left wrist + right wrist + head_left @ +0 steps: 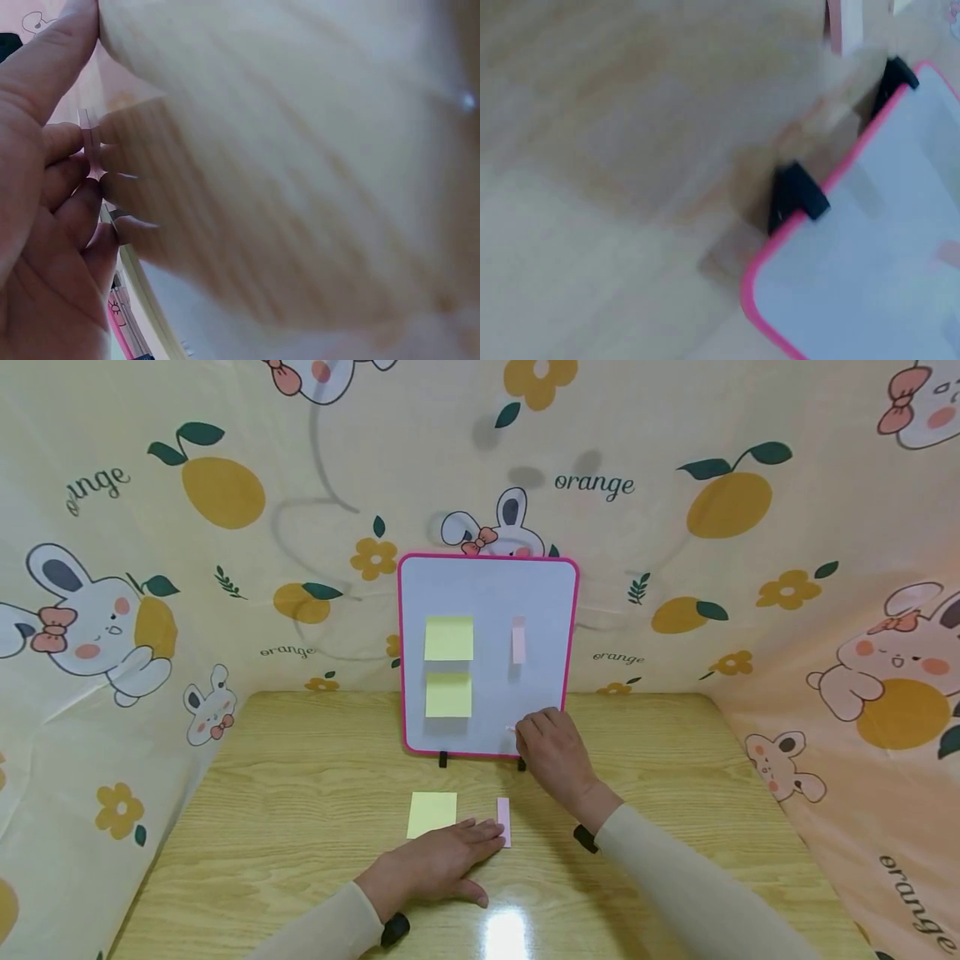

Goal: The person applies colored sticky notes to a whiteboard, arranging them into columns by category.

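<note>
A whiteboard [487, 585] with a pink rim stands upright on the table. Two yellow sticky notes [449, 638] are stuck on its left half, one above the other, and a narrow pink sticky note [518, 642] on its right. My right hand [558, 760] is at the board's lower right, its fingers curled and pinching a small pink strip [511, 728], mostly hidden by them. My left hand [435, 864] lies on the table with fingers extended, fingertips touching a narrow pink sticky-note pad [503, 814]. A yellow sticky-note pad [432, 810] lies beside it, partly covered by that hand.
Black feet [799, 195] support the board's lower edge. The wooden table [300, 777] is surrounded by a printed cloth [480, 452] at the back and both sides. A bright light reflection shows near the front.
</note>
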{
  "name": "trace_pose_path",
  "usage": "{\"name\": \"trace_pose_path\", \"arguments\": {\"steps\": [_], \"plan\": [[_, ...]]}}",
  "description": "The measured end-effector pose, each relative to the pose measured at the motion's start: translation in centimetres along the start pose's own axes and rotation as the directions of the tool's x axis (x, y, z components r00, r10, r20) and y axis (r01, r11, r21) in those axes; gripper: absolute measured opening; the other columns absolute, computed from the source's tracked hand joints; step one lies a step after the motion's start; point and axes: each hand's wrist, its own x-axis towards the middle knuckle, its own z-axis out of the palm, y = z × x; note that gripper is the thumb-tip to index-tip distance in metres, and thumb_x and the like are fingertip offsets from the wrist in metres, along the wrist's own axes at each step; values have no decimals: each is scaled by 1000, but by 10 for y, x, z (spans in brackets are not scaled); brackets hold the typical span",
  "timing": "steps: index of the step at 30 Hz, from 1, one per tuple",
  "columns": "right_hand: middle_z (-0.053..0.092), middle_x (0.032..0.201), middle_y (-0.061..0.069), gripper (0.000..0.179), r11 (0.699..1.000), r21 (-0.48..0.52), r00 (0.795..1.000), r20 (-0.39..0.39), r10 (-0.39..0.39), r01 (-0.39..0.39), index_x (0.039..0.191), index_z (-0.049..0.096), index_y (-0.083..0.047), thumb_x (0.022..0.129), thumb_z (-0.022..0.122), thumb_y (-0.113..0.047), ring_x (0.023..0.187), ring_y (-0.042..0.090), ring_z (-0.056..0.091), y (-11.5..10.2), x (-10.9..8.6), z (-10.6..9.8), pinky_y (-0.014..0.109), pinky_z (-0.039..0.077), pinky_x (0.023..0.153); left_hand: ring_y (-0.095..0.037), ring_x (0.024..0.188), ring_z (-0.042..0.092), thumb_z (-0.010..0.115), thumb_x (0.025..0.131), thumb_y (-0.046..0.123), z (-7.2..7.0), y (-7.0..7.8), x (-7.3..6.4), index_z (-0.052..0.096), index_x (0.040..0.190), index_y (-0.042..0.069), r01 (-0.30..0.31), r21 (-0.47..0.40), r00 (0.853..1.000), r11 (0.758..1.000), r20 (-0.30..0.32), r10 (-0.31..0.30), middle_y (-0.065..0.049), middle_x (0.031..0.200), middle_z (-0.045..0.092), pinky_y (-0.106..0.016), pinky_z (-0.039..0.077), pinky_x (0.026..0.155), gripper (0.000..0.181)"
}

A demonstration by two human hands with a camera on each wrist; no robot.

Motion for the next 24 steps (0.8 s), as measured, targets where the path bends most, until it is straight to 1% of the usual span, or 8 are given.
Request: {"name": "trace_pose_path", "arguments": {"steps": [3,6,8,10,12,16,21,24], "plan": [[73,94,9,12,999,-30,989,-141,-48,44,95,67,-3,90,77,-4,93,30,66,6,10,-2,40,59,78,-22,159,33,58,98,63,-1,0,-1,39,164,12,6,-18,1000,1000,-4,-6,-3,172,33,-38,30,131,86],[74,95,11,8,995,-68,963,-254,-94,79,96,68,-1,91,74,0,92,32,68,13,18,0,42,61,78,-22,159,33,60,98,62,-1,0,-1,39,164,11,10,-35,1000,999,-5,-10,-3,172,33,-38,30,131,85],[74,95,12,4,992,-87,947,-299,-118,96,98,69,1,94,70,-1,91,33,68,18,23,2,43,61,78,-23,159,34,60,98,61,-2,0,-2,39,164,11,9,-34,1000,999,-8,-9,-3,172,34,-39,30,131,85],[74,95,13,4,989,-102,934,-331,-137,109,98,70,1,97,67,-2,90,34,68,22,27,5,44,60,76,-23,159,34,60,98,61,-2,1,-3,39,164,11,10,-38,1000,999,-8,-10,-3,172,33,-38,30,131,85],[74,95,13,8,986,-113,926,-347,-151,119,99,71,1,100,64,-2,89,34,67,25,31,7,44,59,75,-23,159,34,60,98,62,-2,1,-3,39,164,12,11,-37,1000,999,-10,-11,-3,172,33,-38,30,131,85],[73,95,13,13,983,-137,922,-351,-162,120,98,71,1,103,60,-3,89,34,67,29,37,10,44,60,74,-22,159,34,60,98,63,0,0,-3,39,164,13,10,-31,1000,999,-16,-10,-1,173,33,-37,30,130,85],[74,94,13,16,984,-139,930,-333,-155,114,96,71,1,104,58,-3,89,34,67,32,41,12,46,61,75,-21,159,32,60,98,62,1,-1,-2,39,164,13,3,-36,1000,999,-20,-4,-2,173,32,-38,29,131,85],[74,94,14,8,984,-135,935,-319,-154,116,95,70,2,100,64,-1,89,34,67,33,42,14,46,61,77,-22,159,32,60,99,61,1,-2,-3,39,164,13,5,-55,1000,998,-16,-5,-3,173,32,-38,29,131,84]]}}
